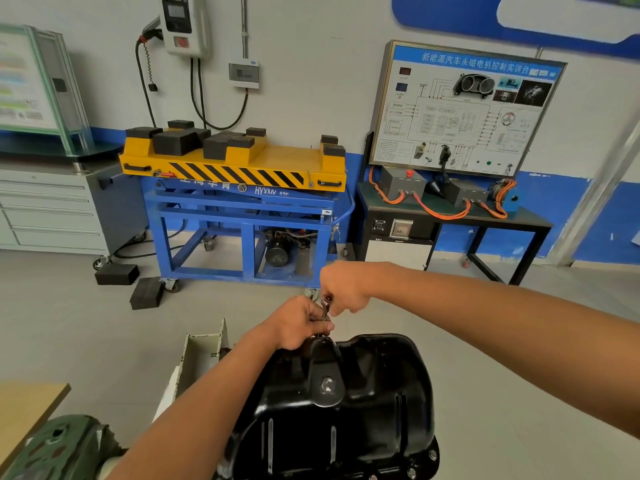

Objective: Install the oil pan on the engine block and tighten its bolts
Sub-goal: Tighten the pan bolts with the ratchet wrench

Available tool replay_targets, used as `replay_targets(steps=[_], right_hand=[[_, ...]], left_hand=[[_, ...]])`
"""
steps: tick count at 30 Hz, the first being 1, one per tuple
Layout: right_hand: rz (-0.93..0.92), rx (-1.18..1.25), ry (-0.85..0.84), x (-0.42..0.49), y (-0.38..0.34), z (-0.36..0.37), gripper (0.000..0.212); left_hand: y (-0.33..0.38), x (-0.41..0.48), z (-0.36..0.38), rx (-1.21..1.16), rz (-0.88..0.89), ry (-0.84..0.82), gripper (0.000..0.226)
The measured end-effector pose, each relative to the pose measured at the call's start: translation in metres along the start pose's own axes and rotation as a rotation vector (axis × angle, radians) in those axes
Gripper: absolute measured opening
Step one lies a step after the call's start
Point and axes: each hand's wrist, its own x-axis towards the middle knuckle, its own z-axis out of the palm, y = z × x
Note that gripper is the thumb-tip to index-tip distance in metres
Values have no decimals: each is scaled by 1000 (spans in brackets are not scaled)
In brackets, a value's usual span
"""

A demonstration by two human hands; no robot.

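blue cart — "hyxny 125"; board — "新能源汽车永磁电机控制实训台"

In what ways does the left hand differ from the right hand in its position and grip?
The left hand is lower, near the oil pan's far rim; the right hand is higher. The left hand curls round the metal tool's lower part; the right hand pinches its top. Both hold that tool.
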Motion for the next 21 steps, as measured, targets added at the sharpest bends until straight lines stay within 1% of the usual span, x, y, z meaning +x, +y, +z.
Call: replay_targets(steps=[2,3,5,8,15,17,19,21], right_hand=[[-64,-50,101,-1,2,0,10],[-96,-87,127,-2,3,1,8],[-125,-135,161,-3,1,3,21],[-156,-182,206,-4,2,6,29],[-148,-72,192,-5,14,13,25],[-161,-43,190,-4,17,13,29],[-175,-18,198,-4,20,10,25],[-175,5,220,-5,27,8,26]], left_hand=[[-2,1,0,-4,8,2,24],[-2,0,0,-11,10,8,22],[-2,-2,-1,-38,1,16,19],[-2,-2,-1,-57,-15,16,20],[-4,1,1,-37,-6,3,28],[-3,1,1,-43,-4,7,24],[-3,1,1,-53,-9,4,21],[-4,2,1,-60,-15,0,19]])
